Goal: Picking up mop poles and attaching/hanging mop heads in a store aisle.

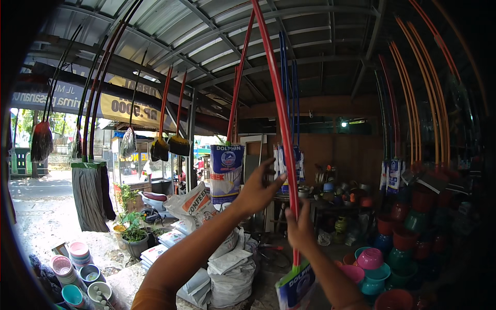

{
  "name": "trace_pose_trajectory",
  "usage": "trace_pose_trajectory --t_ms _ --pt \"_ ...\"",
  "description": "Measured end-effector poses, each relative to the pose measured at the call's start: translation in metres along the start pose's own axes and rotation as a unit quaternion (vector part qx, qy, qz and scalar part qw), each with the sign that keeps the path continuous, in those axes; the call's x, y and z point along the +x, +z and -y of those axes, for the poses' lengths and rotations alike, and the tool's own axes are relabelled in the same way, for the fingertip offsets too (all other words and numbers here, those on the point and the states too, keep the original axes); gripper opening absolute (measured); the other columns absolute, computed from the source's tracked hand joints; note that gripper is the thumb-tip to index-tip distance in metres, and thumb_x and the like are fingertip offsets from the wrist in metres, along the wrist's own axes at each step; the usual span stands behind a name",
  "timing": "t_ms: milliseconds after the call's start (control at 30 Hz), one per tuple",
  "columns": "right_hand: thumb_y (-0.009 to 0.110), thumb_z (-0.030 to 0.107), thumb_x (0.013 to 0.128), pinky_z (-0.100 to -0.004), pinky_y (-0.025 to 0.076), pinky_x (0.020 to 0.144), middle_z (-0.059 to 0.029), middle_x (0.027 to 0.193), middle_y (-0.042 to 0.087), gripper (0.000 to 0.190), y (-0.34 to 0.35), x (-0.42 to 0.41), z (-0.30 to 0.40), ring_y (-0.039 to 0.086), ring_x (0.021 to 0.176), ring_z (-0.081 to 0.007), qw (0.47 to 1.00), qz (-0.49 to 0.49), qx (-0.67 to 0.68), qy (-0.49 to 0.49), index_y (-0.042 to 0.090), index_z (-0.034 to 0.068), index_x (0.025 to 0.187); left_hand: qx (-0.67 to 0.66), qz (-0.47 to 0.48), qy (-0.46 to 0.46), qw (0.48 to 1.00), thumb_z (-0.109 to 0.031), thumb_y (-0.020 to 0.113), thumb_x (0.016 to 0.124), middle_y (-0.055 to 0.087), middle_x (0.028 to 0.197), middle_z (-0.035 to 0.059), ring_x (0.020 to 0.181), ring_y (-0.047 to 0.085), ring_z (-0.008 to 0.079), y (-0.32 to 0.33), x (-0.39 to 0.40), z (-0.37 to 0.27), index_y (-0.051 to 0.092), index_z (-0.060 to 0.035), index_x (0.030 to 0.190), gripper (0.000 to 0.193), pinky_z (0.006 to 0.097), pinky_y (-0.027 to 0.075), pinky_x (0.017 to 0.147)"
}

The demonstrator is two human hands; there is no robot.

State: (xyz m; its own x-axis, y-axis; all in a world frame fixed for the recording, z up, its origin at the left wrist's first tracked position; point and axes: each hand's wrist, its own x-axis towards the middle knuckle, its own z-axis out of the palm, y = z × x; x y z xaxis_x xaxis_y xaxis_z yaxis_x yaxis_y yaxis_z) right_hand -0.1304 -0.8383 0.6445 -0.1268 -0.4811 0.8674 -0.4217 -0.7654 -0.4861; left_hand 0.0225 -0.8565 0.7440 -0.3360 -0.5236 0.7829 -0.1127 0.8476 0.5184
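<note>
A packaged mop with a long red handle (282, 110) stands nearly upright before me, its blue and white bagged head (296, 288) at the bottom. My right hand (300, 226) is closed around the lower part of this handle. Higher up and to the left, my left hand (261, 188) has its fingers apart, the fingertips close to the handle; whether they touch it I cannot tell. Another bagged mop head (227, 172) hangs on a red handle behind the left hand. Blue-handled mops (285, 77) hang farther back.
Brooms (159, 149) and a grey string mop (91, 197) hang at the left. Filled sacks (232, 271) are piled below the left arm. Stacked plastic pots (62, 267) stand at lower left, colourful basins (375, 275) at lower right. Orange poles (426, 97) hang at the right.
</note>
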Motion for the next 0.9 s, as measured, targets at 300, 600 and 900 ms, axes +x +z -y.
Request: trace_pose_trajectory --t_ms 300,600,900 --pt "0.044 0.033 0.096 -0.0319 0.042 0.045 -0.0049 0.064 0.049 0.034 -0.031 0.219 0.046 0.051 0.050 -0.0160 0.997 0.014 0.062 -0.040 0.041 0.007 0.118 -0.095 0.137 -0.001 0.986 -0.050 0.065 0.082 0.030 0.140 0.0295 0.132 0.033 0.0366 0.051 -0.034 0.011 0.006 0.0018 0.145 0.100 0.0423 0.030 0.107" --pt "0.049 0.027 0.094 -0.0339 0.041 0.040 -0.0027 0.068 0.049 0.023 -0.033 0.330 0.115 0.045 0.045 -0.0133 0.997 0.050 0.037 -0.046 0.043 0.009 0.107 -0.049 -0.104 0.087 0.990 -0.026 0.065 0.087 0.057 0.115 0.0210 0.108 0.057 0.0254 0.060 0.019 -0.019 0.030 0.0015 0.130 0.063 0.0368 0.042 0.095" --pt "0.057 0.022 0.087 -0.0373 0.047 0.081 -0.0206 0.098 0.065 0.039 -0.031 0.292 0.091 0.065 0.089 -0.0271 0.977 0.009 -0.101 -0.190 0.053 -0.002 0.117 -0.025 -0.161 0.159 0.974 -0.021 0.064 0.087 0.059 0.112 0.0191 0.099 0.062 0.0231 0.009 0.096 -0.042 0.035 -0.0009 0.130 0.055 0.0321 0.049 0.085"
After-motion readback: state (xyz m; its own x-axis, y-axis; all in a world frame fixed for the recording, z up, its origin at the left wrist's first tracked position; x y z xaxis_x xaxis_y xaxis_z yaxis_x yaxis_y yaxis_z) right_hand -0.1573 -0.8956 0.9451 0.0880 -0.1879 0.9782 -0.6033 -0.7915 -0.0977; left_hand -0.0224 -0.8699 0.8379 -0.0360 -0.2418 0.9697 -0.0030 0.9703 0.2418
